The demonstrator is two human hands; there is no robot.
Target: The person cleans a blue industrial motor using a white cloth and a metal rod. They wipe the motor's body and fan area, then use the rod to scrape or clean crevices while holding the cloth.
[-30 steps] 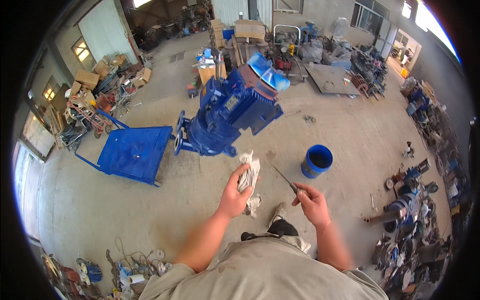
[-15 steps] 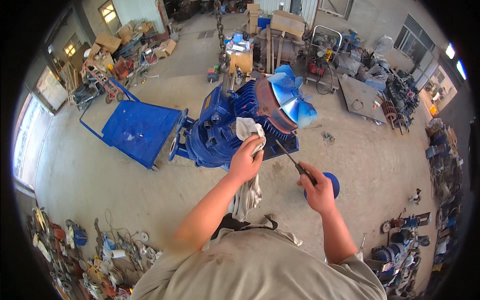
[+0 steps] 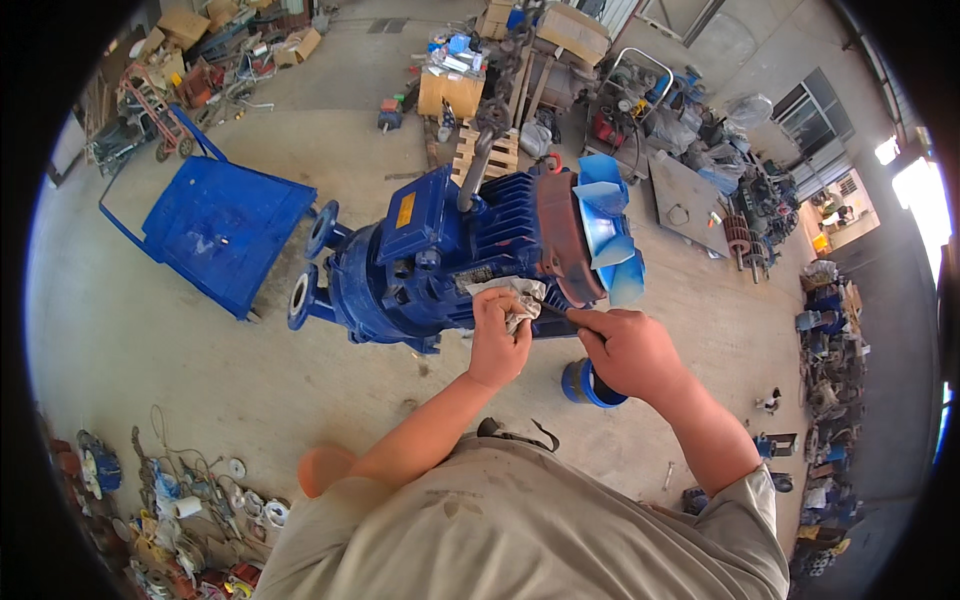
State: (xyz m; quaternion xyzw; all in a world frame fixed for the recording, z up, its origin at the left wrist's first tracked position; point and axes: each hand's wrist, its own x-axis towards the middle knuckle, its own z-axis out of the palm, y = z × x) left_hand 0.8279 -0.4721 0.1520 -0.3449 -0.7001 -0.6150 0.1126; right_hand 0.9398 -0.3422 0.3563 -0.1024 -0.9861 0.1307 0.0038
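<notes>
In front of me is a blue motor [image 3: 500,212] with a flanged blue housing [image 3: 358,280] at its left. A rusty red-brown end cover [image 3: 563,235] closes its right end, and a light-blue bladed fan [image 3: 605,230] sits beyond that. My left hand [image 3: 500,345] is closed on a crumpled whitish rag [image 3: 528,290] against the motor's near side. My right hand [image 3: 632,352] grips a screwdriver [image 3: 556,308], its shaft pointing left to the rag. The tip is hidden there.
A lifting chain [image 3: 492,118] with a hook reaches the motor's top. Left stands a blue platform cart [image 3: 225,235]. Below my right hand is a blue bucket [image 3: 578,384]. A wooden pallet [image 3: 490,155] and a cardboard box [image 3: 450,95] lie behind. Parts line the right wall.
My right hand has moved up and left, bringing the screwdriver to the rag. My left hand has shifted slightly and now presses the bunched rag lower on the motor. The view has also turned.
</notes>
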